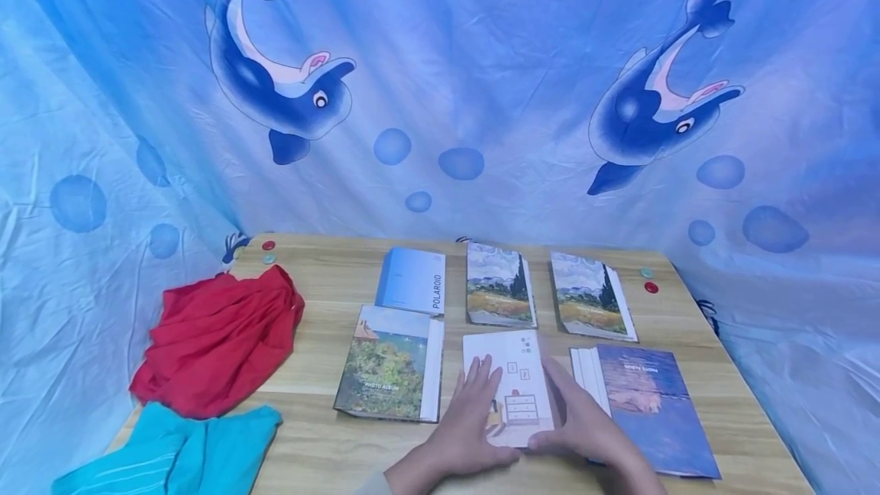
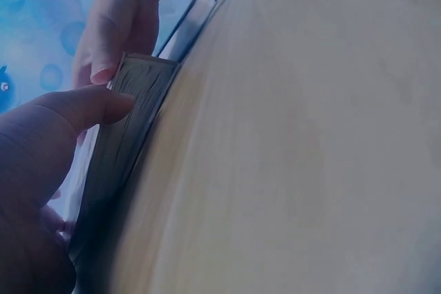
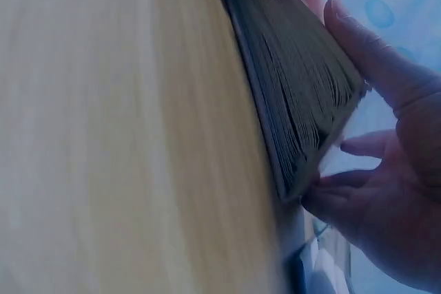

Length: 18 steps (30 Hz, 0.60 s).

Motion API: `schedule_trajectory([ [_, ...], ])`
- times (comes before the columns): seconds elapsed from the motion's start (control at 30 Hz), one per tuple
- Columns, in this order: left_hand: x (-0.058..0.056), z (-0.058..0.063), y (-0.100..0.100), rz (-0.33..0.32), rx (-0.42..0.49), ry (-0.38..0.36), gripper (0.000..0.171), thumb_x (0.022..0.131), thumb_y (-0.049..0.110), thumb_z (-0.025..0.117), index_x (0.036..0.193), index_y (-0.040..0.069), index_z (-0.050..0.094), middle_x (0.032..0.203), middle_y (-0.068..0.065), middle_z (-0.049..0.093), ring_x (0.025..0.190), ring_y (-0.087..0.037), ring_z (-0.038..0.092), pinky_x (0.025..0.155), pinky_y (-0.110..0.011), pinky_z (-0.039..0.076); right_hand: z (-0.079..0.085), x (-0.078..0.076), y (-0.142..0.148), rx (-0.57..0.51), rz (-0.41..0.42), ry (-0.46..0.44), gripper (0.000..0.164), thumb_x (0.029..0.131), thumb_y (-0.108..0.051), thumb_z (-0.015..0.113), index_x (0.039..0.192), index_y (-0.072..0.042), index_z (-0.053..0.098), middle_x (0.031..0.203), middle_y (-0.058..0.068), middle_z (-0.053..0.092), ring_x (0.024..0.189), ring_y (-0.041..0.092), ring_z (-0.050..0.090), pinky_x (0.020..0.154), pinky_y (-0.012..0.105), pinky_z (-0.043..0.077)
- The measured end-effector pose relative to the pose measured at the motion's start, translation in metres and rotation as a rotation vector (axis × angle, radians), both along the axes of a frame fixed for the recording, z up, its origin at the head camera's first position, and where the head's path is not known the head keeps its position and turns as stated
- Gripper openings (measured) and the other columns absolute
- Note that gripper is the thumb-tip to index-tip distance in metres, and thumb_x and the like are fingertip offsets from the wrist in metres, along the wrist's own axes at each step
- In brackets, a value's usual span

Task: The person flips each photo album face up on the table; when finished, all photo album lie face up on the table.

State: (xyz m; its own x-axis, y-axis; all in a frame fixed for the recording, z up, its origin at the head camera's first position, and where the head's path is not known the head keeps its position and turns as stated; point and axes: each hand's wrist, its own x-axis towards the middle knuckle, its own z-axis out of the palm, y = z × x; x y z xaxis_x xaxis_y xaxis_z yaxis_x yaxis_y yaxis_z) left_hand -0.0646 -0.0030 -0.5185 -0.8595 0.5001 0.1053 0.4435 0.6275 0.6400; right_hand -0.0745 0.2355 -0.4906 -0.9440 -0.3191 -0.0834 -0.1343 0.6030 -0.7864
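Observation:
A white photo album (image 1: 514,380) with a line-drawn dresser on its cover lies on the table between both hands. My left hand (image 1: 467,415) rests its spread fingers on the left of the cover, its thumb pressing the near edge. My right hand (image 1: 584,422) grips the near right corner, fingers along the right side and thumb at the near edge. From the right wrist view the stacked page edges (image 3: 296,74) show below the cover. A purple-blue photo album (image 1: 653,403) lies beside the right hand, partly hidden by it. Left of the left hand lies a green landscape photo album (image 1: 388,365).
Behind stand a blue Polaroid album (image 1: 412,279) and two wheat-field albums, one in the middle (image 1: 500,285) and one rightward (image 1: 591,295). Red cloth (image 1: 220,338) and turquoise cloth (image 1: 179,453) lie at the left. Small discs mark the table's (image 1: 323,373) back corners; a dolphin-print curtain surrounds it.

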Motion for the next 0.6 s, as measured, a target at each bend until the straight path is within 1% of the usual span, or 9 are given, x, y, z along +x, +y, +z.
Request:
schedule_trajectory([
  [0.07,0.0,0.001,-0.001,0.004,0.003,-0.015,0.121,0.069,0.051,0.087,0.16,0.004,0.023,0.169,-0.014,0.009,0.155,-0.032,0.004,0.123,-0.053,0.007,0.001,0.002,0.004,0.005,0.053,-0.004,0.139,0.056,-0.051,0.095,0.161,-0.004,0.017,0.164,0.023,0.021,0.149,0.046,0.02,0.117,0.062,0.016],
  [0.13,0.0,0.002,-0.002,0.005,0.015,-0.031,0.122,0.068,0.051,0.087,0.16,0.004,0.023,0.169,-0.013,0.008,0.155,-0.031,0.005,0.123,-0.052,0.007,0.003,0.004,0.007,0.014,0.087,-0.011,0.14,0.055,-0.049,0.096,0.162,-0.004,0.016,0.165,0.023,0.016,0.15,0.045,0.017,0.117,0.058,0.014],
  [0.23,0.0,0.002,-0.004,0.004,0.029,-0.042,0.122,0.068,0.051,0.088,0.16,0.004,0.023,0.169,-0.013,0.009,0.155,-0.031,0.006,0.123,-0.051,0.007,0.004,0.008,0.007,0.032,0.108,-0.023,0.139,0.055,-0.044,0.097,0.162,-0.004,0.017,0.166,0.024,0.012,0.15,0.044,0.015,0.115,0.055,0.012],
  [0.33,-0.001,0.003,-0.005,0.017,0.042,-0.051,0.121,0.067,0.051,0.089,0.159,0.003,0.027,0.168,-0.014,0.01,0.155,-0.031,0.008,0.123,-0.052,0.011,0.004,0.011,0.003,0.053,0.087,-0.001,0.137,0.055,-0.037,0.097,0.162,-0.004,0.017,0.165,0.025,0.014,0.149,0.045,0.018,0.116,0.054,0.015],
  [0.43,-0.001,0.003,-0.006,0.046,0.069,-0.092,0.121,0.064,0.05,0.091,0.158,0.003,0.031,0.169,-0.014,0.008,0.155,-0.032,0.006,0.121,-0.056,0.017,0.002,0.013,0.0,0.084,0.051,0.03,0.136,0.056,-0.034,0.098,0.161,-0.003,0.016,0.164,0.025,0.018,0.148,0.044,0.022,0.117,0.053,0.018],
  [0.53,-0.001,0.004,-0.007,0.069,0.115,-0.152,0.126,0.061,0.05,0.093,0.159,0.004,0.028,0.169,-0.013,0.002,0.155,-0.032,0.001,0.119,-0.06,0.02,0.001,0.014,-0.002,0.101,0.024,0.04,0.136,0.057,-0.035,0.098,0.162,-0.007,0.017,0.165,0.019,0.022,0.148,0.04,0.025,0.118,0.051,0.02],
  [0.6,-0.002,0.004,-0.007,0.073,0.151,-0.183,0.131,0.06,0.049,0.094,0.16,0.005,0.024,0.169,-0.014,-0.001,0.155,-0.031,-0.002,0.118,-0.062,0.019,0.001,0.015,-0.002,0.096,0.012,0.038,0.136,0.057,-0.037,0.098,0.163,-0.011,0.018,0.165,0.015,0.023,0.149,0.037,0.026,0.119,0.051,0.02],
])
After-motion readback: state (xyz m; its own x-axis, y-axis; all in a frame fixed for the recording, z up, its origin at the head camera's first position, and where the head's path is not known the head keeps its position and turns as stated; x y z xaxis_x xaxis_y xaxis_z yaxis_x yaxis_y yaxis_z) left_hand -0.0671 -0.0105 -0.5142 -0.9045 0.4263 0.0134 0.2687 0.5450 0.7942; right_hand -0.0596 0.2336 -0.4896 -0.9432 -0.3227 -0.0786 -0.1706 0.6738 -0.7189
